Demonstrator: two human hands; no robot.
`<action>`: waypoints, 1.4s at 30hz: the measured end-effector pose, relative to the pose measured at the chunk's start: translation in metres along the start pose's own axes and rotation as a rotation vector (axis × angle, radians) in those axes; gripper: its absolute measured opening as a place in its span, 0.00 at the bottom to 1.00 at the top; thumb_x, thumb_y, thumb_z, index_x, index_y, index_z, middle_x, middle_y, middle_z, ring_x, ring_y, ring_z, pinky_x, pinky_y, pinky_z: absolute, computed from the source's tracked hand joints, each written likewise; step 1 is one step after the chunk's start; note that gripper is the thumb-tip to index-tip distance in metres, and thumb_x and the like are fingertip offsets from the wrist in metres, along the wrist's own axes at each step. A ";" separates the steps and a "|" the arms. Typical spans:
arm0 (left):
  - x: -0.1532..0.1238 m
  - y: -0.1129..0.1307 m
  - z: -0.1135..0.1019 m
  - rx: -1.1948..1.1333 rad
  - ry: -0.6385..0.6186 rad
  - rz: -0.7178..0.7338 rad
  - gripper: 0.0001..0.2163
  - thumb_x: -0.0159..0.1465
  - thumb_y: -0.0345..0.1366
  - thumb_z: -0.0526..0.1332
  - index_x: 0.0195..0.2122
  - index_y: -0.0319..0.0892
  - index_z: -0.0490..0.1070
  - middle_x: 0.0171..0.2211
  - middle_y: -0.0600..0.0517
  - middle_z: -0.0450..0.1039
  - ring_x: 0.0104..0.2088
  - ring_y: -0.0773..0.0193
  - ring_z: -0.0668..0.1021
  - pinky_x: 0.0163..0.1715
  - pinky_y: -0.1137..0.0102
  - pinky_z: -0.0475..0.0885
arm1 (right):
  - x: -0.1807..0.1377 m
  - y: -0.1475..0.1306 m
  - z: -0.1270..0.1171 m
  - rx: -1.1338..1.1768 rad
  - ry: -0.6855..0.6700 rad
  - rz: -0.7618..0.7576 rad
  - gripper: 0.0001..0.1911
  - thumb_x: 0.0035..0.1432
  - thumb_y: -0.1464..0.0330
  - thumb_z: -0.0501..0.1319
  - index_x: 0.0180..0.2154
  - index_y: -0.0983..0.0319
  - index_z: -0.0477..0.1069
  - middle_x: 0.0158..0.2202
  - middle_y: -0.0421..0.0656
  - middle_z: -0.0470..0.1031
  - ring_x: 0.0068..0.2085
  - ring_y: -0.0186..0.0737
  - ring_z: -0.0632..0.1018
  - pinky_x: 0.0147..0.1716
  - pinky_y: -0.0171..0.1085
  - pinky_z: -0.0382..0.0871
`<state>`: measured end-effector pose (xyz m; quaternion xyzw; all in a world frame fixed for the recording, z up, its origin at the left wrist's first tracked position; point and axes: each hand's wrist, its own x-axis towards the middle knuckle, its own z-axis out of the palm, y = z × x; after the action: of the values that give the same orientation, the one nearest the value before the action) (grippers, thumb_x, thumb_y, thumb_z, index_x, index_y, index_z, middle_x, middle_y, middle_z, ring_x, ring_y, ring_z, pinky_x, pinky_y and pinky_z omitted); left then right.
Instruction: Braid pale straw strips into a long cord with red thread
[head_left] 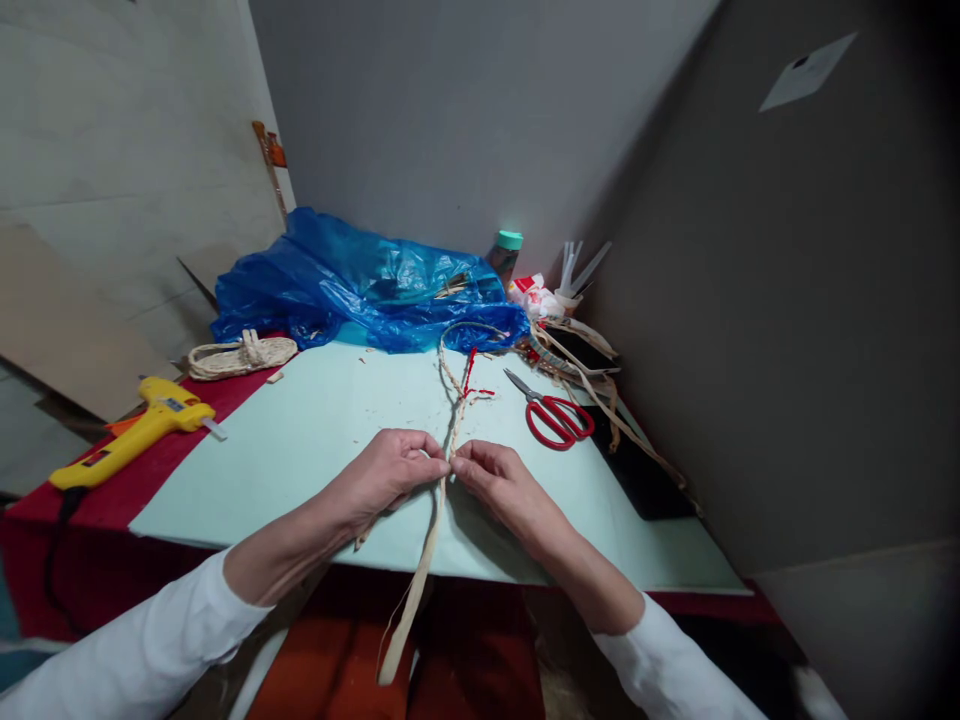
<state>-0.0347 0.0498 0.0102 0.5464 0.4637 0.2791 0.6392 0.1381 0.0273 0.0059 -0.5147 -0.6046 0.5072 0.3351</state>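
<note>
A thin braid of pale plant fibre (454, 425) runs up the middle of the table, with red ties near its upper part and a loop beyond them. My left hand (394, 468) pinches the braid from the left with thumb and forefinger. Opposite it, my right hand (504, 485) pinches the braid at nearly the same spot. From between the fingers a long flat loose strand (416, 590) hangs over the table's front edge. Another strand end (363, 538) pokes out beneath my left hand. Red-handled scissors (551, 412) lie partly open beyond my right hand.
At the left are a yellow glue gun (139, 425) with a cord and a woven straw sole (241, 356). A blue plastic bag (352, 275) covers the back. Fibre strips (574, 365), a green-lidded jar (507, 252) and a dark flat object (645, 480) are at the right.
</note>
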 end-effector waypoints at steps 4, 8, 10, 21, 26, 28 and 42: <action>-0.001 0.002 0.002 -0.002 0.009 -0.029 0.08 0.54 0.39 0.63 0.28 0.40 0.68 0.11 0.63 0.50 0.13 0.75 0.50 0.13 0.73 0.41 | -0.006 -0.001 0.000 -0.043 -0.008 -0.012 0.09 0.59 0.65 0.55 0.29 0.62 0.65 0.20 0.35 0.61 0.22 0.29 0.60 0.22 0.31 0.52; -0.004 0.005 0.013 0.010 0.063 0.050 0.08 0.54 0.38 0.63 0.26 0.39 0.68 0.13 0.62 0.53 0.15 0.75 0.53 0.15 0.75 0.44 | -0.017 -0.001 0.004 -0.111 0.055 -0.040 0.09 0.61 0.64 0.53 0.30 0.61 0.62 0.22 0.36 0.66 0.22 0.31 0.63 0.23 0.31 0.55; -0.007 0.004 0.020 0.017 0.112 0.146 0.08 0.54 0.37 0.63 0.25 0.39 0.67 0.14 0.62 0.53 0.16 0.75 0.55 0.17 0.76 0.48 | -0.020 0.000 0.010 -0.083 0.115 -0.033 0.08 0.62 0.64 0.51 0.31 0.59 0.59 0.21 0.34 0.64 0.21 0.31 0.64 0.22 0.31 0.56; -0.007 0.007 0.025 -0.166 0.003 0.076 0.07 0.54 0.35 0.62 0.25 0.38 0.65 0.17 0.58 0.60 0.18 0.73 0.64 0.21 0.76 0.59 | -0.023 0.006 0.017 0.132 0.206 -0.077 0.09 0.61 0.60 0.51 0.33 0.59 0.58 0.18 0.30 0.53 0.18 0.29 0.55 0.18 0.29 0.48; 0.000 0.013 0.016 -0.375 -0.219 -0.127 0.08 0.52 0.29 0.64 0.26 0.38 0.62 0.18 0.62 0.53 0.15 0.80 0.52 0.14 0.81 0.45 | -0.025 0.008 0.014 0.260 0.125 -0.089 0.10 0.61 0.59 0.52 0.35 0.59 0.57 0.18 0.29 0.51 0.18 0.28 0.53 0.17 0.29 0.45; 0.002 0.013 0.016 -0.414 -0.253 -0.136 0.09 0.53 0.29 0.64 0.26 0.39 0.61 0.17 0.64 0.47 0.15 0.80 0.47 0.13 0.81 0.40 | -0.025 0.009 0.014 0.271 0.101 -0.092 0.10 0.61 0.59 0.51 0.36 0.59 0.56 0.18 0.28 0.50 0.18 0.28 0.53 0.17 0.29 0.45; -0.003 0.003 0.033 -0.247 0.061 0.031 0.10 0.53 0.34 0.66 0.29 0.38 0.65 0.14 0.64 0.51 0.13 0.79 0.51 0.12 0.78 0.45 | -0.032 0.001 0.005 -0.690 0.283 -0.169 0.07 0.65 0.69 0.48 0.37 0.61 0.64 0.24 0.40 0.70 0.24 0.36 0.67 0.27 0.35 0.50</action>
<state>-0.0058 0.0333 0.0133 0.4619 0.4365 0.3602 0.6829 0.1411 -0.0048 0.0077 -0.6105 -0.7279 0.1684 0.2628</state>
